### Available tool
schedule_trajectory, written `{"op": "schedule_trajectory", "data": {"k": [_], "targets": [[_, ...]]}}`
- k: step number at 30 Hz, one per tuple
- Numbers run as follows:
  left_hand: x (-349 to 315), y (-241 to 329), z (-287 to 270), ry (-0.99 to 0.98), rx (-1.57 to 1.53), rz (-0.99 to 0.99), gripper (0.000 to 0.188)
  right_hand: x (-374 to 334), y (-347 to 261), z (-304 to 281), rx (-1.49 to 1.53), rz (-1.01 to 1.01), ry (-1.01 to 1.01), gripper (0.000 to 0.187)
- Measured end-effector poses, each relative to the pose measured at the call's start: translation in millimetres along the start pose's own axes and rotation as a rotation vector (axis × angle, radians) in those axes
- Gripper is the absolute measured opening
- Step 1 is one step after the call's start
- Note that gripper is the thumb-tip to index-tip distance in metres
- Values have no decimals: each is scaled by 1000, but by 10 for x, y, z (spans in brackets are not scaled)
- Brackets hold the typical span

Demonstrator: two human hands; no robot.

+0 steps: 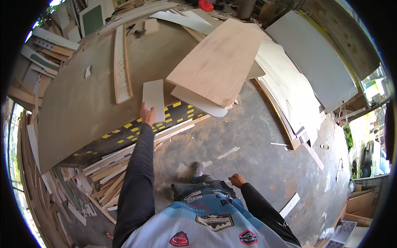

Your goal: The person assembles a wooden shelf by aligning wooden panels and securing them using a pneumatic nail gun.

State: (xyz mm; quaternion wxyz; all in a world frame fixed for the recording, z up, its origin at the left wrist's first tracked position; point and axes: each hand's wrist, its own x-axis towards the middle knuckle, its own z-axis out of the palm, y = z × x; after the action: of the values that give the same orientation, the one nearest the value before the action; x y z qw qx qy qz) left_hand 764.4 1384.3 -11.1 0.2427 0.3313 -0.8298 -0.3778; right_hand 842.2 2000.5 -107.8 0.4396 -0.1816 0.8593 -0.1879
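Observation:
My left hand (147,114) is closed on the near end of a small white rectangular board (153,98), thumb on its right side. The board lies at the front edge of a large brown worktable (89,113) with yellow and black marks along its side. My right hand (237,180) hangs low by my body, fingers curled; what they hold, if anything, is too small to make out. To the right of the white board, a large plywood sheet (217,62) rests on a white panel (200,101), both jutting past the table's edge.
A long narrow wooden tray-like piece (120,68) lies on the table, near a dark tool (138,34). Offcut strips (109,182) are stacked under the table. Stacked white sheets (289,78) stand to the right. Scraps such as a white strip (289,205) lie on the floor.

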Motion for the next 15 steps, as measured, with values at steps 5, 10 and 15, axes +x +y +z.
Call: {"op": "schedule_trajectory", "data": {"k": [5, 10, 15], "targets": [[-1760, 11, -22, 76, -53, -9, 69, 173, 840, 806, -553, 15, -100, 43], [-4378, -504, -791, -144, -74, -405, 63, 554, 196, 989, -492, -342, -147, 18], [-7114, -784, -1508, -289, 100, -947, 57, 838, -788, 1185, -875, -601, -345, 25]]}}
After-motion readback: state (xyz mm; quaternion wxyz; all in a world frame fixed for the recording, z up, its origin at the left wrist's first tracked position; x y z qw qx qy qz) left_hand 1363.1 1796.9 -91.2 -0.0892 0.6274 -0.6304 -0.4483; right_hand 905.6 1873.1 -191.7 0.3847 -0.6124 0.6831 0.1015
